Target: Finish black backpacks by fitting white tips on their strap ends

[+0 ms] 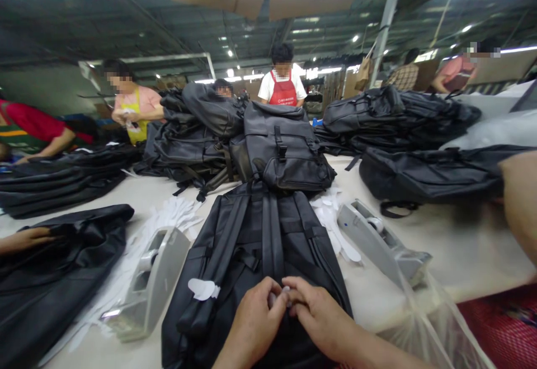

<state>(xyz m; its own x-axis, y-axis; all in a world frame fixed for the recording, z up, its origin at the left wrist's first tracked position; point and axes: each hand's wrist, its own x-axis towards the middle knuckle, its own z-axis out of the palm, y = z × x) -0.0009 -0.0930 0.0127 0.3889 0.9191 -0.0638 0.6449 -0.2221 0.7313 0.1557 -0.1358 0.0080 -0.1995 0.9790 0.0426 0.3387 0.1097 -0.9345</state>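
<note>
A black backpack lies in front of me with its shoulder straps facing up. Over its straps, my left hand and my right hand meet with bent fingers pressed together. Bits of a small white slip show between the fingertips; most of it is hidden. The lower end of the right strap runs under my fingers. Around the left strap sits another white slip, with its rounded end sticking out to the side.
Tape dispensers stand left and right of the backpack, beside loose white slips. An upright black backpack and piled bags lie beyond. Other people's arms reach in at left and right. A clear plastic bag hangs from the table.
</note>
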